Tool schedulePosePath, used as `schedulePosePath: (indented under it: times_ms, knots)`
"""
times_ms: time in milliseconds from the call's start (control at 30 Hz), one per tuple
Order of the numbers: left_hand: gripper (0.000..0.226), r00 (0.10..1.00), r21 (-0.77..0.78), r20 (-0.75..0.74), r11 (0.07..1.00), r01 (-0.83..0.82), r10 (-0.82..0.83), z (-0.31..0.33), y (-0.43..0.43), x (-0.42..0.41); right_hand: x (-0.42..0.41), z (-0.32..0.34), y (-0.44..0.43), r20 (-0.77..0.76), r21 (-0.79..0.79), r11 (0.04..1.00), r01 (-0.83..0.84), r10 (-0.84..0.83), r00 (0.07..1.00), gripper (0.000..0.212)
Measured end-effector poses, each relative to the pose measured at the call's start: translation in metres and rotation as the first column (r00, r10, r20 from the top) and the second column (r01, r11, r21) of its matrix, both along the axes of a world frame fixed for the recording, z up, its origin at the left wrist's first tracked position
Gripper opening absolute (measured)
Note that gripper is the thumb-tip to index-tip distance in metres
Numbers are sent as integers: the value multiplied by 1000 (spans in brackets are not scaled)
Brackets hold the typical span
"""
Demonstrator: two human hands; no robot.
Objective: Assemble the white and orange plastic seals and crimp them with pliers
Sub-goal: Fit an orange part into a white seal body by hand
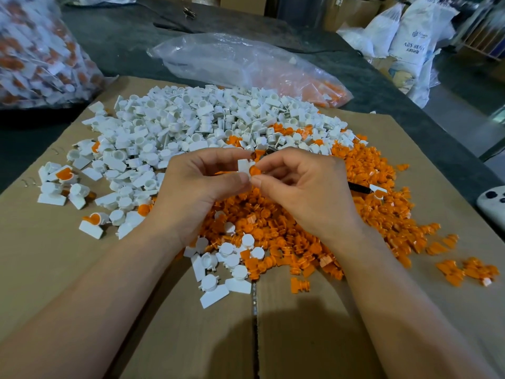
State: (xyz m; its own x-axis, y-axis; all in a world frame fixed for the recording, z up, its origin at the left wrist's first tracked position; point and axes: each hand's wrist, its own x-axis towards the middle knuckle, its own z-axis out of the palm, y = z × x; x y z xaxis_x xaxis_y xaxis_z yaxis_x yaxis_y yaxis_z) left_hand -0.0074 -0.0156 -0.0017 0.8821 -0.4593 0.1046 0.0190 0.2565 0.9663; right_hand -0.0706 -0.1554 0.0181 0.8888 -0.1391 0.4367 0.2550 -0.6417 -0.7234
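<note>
The left hand (196, 187) pinches a white seal piece (242, 166) between thumb and forefinger, a narrow grip closed on it. The right hand (306, 187) holds an orange plug (255, 170) in the same kind of tight grip, thumb below and forefinger above. The two parts touch, the orange plug just to the right of the white one. Both are held above the heaps, midway between the hands.

Below them a sheet of cardboard (300, 337) is spread over a dark desk (114, 42). A heap of white pieces (191, 124) fills its far half, and a heap of orange plugs (314, 233) spreads under and to the right of the hands (the two mix where they meet). A few joined seals (65, 173), white with orange inside, lie apart at the left. A dark slim handle (358, 188) pokes out past the right hand, the rest of it hidden. A clear bag (246, 64) with orange parts lies behind the heaps, and a fuller bag (35, 56) of white and orange parts sits at the far left. In the room at right stand white sacks (410, 36).
</note>
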Motion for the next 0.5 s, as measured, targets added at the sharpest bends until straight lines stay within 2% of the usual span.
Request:
schedulePosePath:
  times_ms: [233, 367, 500]
  knots:
    - [15, 1000, -3, 10, 1000, -25, 25, -1, -1, 0, 0, 0, 0, 33, -26, 999, -30, 30, 999, 17]
    - [12, 999, 38, 51, 999, -8, 7, 0, -1, -1, 0, 0, -1, 34, 16, 1000, 12, -13, 999, 23]
    - [8, 990, 99, 128, 992, -71, 58, 1, -1, -3, 1, -1, -1, 26, 96, 994, 57, -60, 998, 31]
